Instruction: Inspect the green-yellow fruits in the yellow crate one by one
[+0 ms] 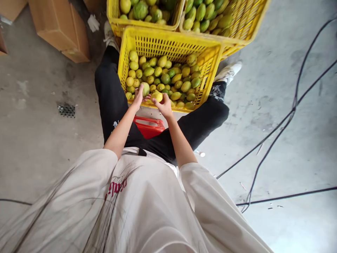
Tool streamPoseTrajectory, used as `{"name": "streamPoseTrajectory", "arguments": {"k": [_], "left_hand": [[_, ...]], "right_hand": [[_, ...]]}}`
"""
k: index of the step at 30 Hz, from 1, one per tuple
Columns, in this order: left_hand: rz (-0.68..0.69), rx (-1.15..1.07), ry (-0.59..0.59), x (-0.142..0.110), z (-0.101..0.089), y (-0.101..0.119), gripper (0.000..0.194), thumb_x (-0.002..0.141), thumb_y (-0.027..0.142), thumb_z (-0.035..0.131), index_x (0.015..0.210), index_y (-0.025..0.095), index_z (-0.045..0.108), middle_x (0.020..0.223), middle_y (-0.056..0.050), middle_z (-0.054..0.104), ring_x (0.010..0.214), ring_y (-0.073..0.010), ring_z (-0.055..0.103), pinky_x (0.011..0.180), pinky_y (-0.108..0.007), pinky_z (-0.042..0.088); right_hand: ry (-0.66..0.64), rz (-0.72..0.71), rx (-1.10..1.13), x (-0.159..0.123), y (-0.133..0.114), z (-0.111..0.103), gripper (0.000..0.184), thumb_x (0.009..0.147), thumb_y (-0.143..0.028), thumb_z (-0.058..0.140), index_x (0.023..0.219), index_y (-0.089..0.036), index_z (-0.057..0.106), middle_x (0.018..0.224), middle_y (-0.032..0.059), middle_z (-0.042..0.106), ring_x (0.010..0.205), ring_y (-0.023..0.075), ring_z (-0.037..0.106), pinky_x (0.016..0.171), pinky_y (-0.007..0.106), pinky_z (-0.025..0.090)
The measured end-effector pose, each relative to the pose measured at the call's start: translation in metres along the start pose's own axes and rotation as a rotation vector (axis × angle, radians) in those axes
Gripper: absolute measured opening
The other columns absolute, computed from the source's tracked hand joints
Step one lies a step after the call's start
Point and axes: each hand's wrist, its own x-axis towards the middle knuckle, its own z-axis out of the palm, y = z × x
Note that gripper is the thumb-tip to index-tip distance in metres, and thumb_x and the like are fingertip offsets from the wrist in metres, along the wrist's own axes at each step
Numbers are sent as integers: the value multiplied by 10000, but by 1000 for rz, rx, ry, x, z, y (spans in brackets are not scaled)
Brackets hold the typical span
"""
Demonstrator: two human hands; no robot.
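My left hand is closed around a greenish lemon at the near side of a yellow plastic crate. Just to its right, a brighter yellow lemon sits in the fingers of my right hand. The two hands are close together, over the crate's near rim. Beneath and beyond them, many loose lemons, yellow to green, lie in the crate. Some fingers of my left hand are partly hidden behind the fruit.
Behind stand two more yellow crates, one at left and one at right, holding green and yellow fruit. A red plastic seat shows between my legs. Cardboard boxes stand at upper left; black cables cross the floor at right.
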Motion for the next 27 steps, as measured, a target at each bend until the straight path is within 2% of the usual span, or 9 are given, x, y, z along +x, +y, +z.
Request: {"name": "streamPoseTrajectory", "arguments": {"k": [3,6,11,15,19,21,23,25,27], "left_hand": [[-108,-102,-27,-1,-5,8,431,1173,540,482,1152,172,705,1013,-112,743,1188,-327,799,848,-317,631],[-152,-165,-48,-2,-10,14,522,1191,551,364,1113,183,727,925,-100,739,1047,-248,817,704,-242,586],[-126,-187,-96,-8,-13,15,324,1137,413,518,1084,195,753,893,-70,769,804,-167,768,632,-206,549],[-90,-154,-140,-11,-14,14,163,1085,323,614,1104,223,741,849,-23,758,686,-125,711,687,-214,564],[-92,-123,-125,-15,-15,14,57,1025,257,698,999,237,652,776,23,718,652,-125,701,675,-232,546],[-89,-114,-124,-17,-15,14,144,1007,239,723,935,242,598,790,34,726,648,-114,701,653,-226,524],[-89,-113,-126,-19,-14,14,181,998,253,738,911,243,579,802,35,737,632,-102,693,634,-220,516],[-91,-123,-127,-19,-14,15,182,986,293,760,927,244,594,785,38,729,607,-97,679,628,-218,523],[-98,-141,-135,-19,-14,17,171,997,346,743,955,244,613,771,36,717,608,-107,685,646,-224,545]], "right_hand": [[53,-114,28,1,-6,-15,561,748,-308,1028,940,-269,502,971,-23,645,1183,210,698,982,304,643],[38,-103,103,-2,-9,-29,580,752,-362,1017,980,-285,489,953,-48,651,988,157,716,869,269,664],[-51,27,129,-10,-7,-33,575,740,-398,1005,972,-285,490,880,-60,667,700,138,654,588,255,639],[-76,113,169,-10,1,-25,509,827,-377,930,956,-282,446,869,-50,675,662,135,669,550,238,604],[-82,159,202,-7,5,-21,402,889,-385,865,1017,-281,498,751,-70,634,501,111,560,411,173,431],[-81,170,219,-7,5,-21,363,878,-385,862,990,-264,538,715,-58,625,487,111,552,401,176,435],[-74,167,244,-8,3,-21,347,847,-356,870,937,-254,551,750,-27,664,555,132,630,468,210,547],[-63,151,276,-10,0,-21,349,804,-307,880,934,-256,559,870,-1,732,653,153,705,573,254,642],[-51,133,308,-11,-2,-22,369,766,-261,875,990,-264,582,985,-2,767,713,158,737,618,265,664]]}}
